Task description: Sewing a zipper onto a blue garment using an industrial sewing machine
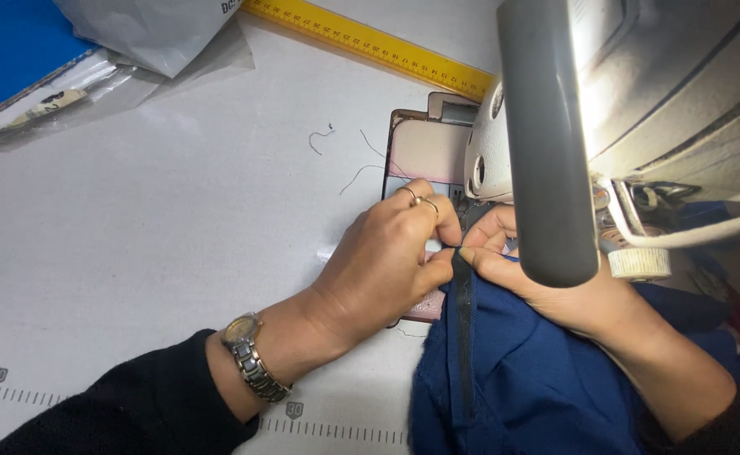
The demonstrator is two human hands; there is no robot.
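Note:
A dark blue fabric piece [521, 371] with a black strip [462, 329] along its edge lies on the white table, reaching up under the head of a sewing machine [639, 93]. My left hand [382, 265], with rings and a metal wristwatch [250, 358], pinches the top end of the strip. My right hand [538, 278] grips the fabric edge from the other side, thumb against the strip. Both hands meet just below the needle area, which the grey machine body partly hides.
A metal needle plate [420, 152] lies under the machine head. A yellow ruler [370, 42] runs along the far table edge. Clear plastic bags [151, 34] lie at the top left over a blue surface [8, 42]. Loose threads [323, 135] rest on the table.

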